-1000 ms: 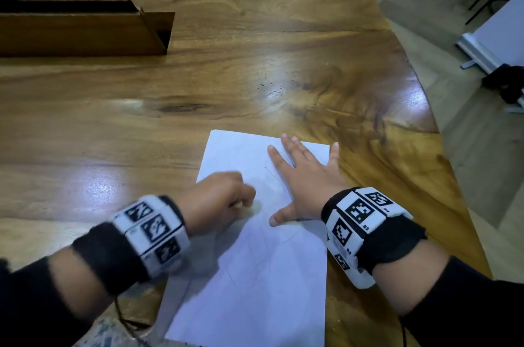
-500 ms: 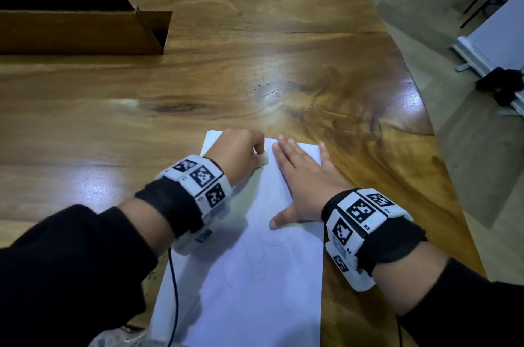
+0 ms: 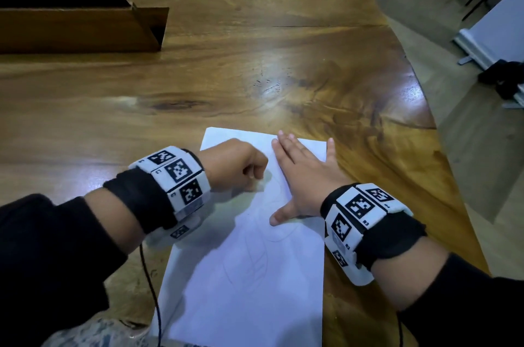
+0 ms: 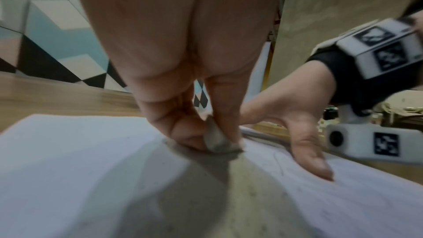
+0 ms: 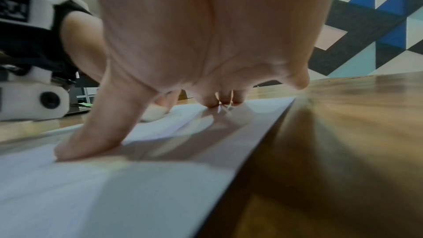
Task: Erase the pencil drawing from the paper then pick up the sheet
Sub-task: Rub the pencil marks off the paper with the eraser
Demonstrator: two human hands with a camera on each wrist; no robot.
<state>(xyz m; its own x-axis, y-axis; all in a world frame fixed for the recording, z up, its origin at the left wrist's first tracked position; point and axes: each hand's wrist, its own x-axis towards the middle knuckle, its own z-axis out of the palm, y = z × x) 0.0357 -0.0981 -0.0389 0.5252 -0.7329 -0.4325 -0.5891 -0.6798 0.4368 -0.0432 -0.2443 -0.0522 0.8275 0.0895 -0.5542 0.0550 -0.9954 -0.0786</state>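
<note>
A white sheet of paper point(image 3: 249, 284) lies on the wooden table point(image 3: 255, 63), with faint pencil lines point(image 3: 255, 261) near its middle. My left hand point(image 3: 241, 170) is curled over the sheet's upper left part and pinches a small grey-white eraser point(image 4: 217, 140) against the paper. In the right wrist view the eraser point(image 5: 153, 113) shows pale behind my thumb. My right hand point(image 3: 300, 173) lies flat on the sheet's upper right part, fingers straight and thumb spread, holding it down. The paper point(image 4: 68, 160) point(image 5: 114, 187) fills the foreground of both wrist views.
A long wooden box point(image 3: 79, 26) stands at the table's far left. The table's right edge point(image 3: 442, 165) curves close to the sheet, with floor beyond it. A thin black cable point(image 3: 150, 284) hangs at the near left by my sleeve.
My left hand rubbed up to the sheet's top edge half a second ago and has now come back down and left a little. My right hand has stayed flat on the paper.
</note>
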